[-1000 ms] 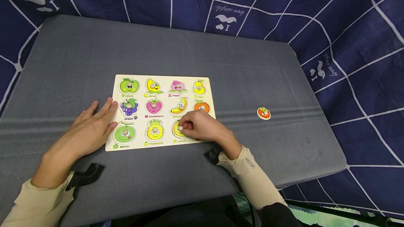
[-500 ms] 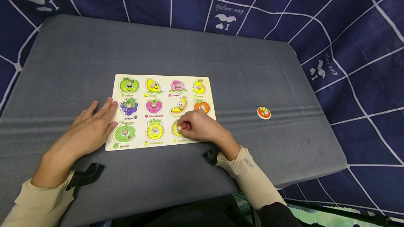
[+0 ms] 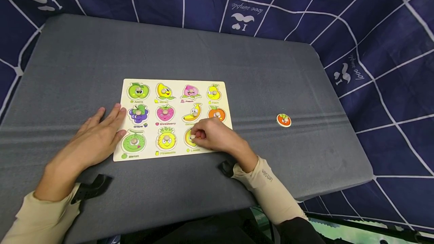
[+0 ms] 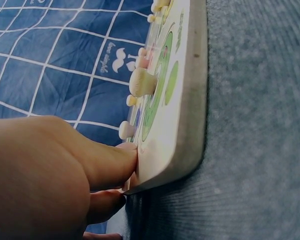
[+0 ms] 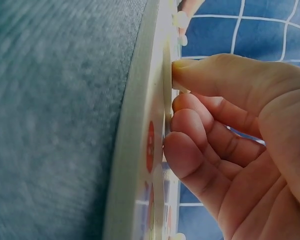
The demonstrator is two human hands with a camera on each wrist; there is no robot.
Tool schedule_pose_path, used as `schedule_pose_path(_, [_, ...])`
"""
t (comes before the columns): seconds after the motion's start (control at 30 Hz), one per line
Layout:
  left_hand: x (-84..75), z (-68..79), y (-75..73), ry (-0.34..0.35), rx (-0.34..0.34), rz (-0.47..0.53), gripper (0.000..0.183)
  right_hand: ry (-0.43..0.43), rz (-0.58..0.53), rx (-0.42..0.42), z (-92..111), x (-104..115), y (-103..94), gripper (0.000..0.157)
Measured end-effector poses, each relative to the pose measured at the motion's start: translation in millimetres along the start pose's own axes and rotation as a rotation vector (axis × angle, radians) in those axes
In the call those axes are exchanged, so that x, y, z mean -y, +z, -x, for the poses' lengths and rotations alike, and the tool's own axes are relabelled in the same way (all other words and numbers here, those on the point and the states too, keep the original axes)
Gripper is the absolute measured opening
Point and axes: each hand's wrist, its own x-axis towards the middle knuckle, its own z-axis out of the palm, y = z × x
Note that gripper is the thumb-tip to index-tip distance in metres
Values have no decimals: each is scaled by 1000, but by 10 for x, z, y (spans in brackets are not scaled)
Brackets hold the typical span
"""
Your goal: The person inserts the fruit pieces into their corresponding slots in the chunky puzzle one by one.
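Observation:
A cream fruit puzzle board [image 3: 151, 136] lies flat on the grey table. Its knobbed pieces, among them a melon [image 3: 133, 143] and a pineapple [image 3: 166, 139], sit in rows above printed names. My left hand [image 3: 93, 140] rests at the board's left edge with fingers extended; in the left wrist view its thumb [image 4: 112, 165] touches the board's corner. With thumb and forefinger my right hand [image 3: 217, 134] pinches the knob of the yellow lemon piece [image 3: 188, 138] at its slot in the bottom row. The right hand hides the board's lower right corner.
A round orange-red piece with a knob [image 3: 283, 120] lies on the table [image 3: 271, 82] to the right of the board. Dark blue checked cloth [image 3: 203, 6] hangs along the table's back and right sides.
Over the last second my right hand has shifted very slightly left with the lemon piece's knob still pinched. My left hand has stayed at the board's edge.

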Motion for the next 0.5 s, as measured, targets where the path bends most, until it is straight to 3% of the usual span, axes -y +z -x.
schedule_pose_path(0.5, [14, -9, -3, 3, 7, 3, 62, -1, 5, -16, 7, 16, 5, 6])
